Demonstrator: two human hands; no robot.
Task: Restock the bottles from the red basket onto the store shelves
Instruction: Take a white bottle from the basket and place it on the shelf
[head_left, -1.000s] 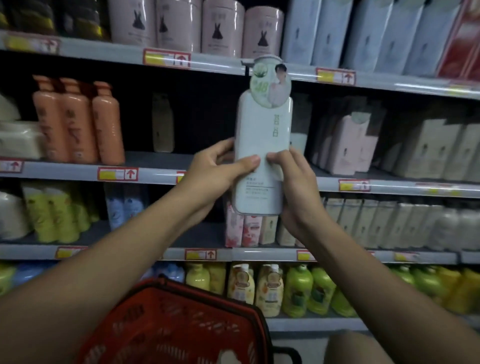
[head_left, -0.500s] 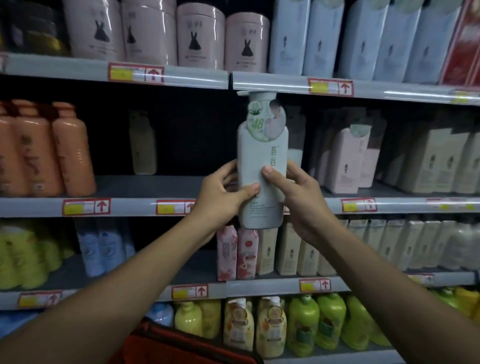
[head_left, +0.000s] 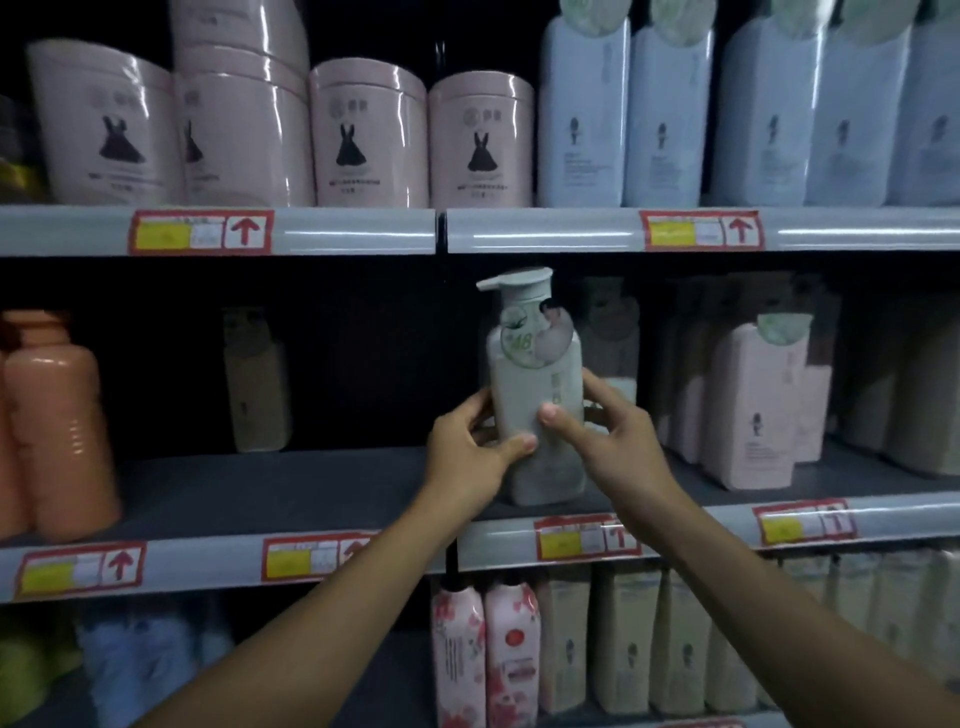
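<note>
Placement step: left hand (head_left: 470, 457) and right hand (head_left: 608, 441) both grip the pale pump bottle (head_left: 537, 395) upright, base at or just above the middle shelf (head_left: 311, 488), left of the pink bottles (head_left: 753, 410); next, probably seat and release.

This is a shop aisle for toiletries. Grey shelves (head_left: 218, 231) stand in tiers, each front edge carrying red-framed price tags (head_left: 200, 232) with yellow patches and arrows. Rows of identical pink tubs (head_left: 366, 137), pale blue bottles (head_left: 584, 111) and orange bottles (head_left: 54, 426) face outward.
</note>
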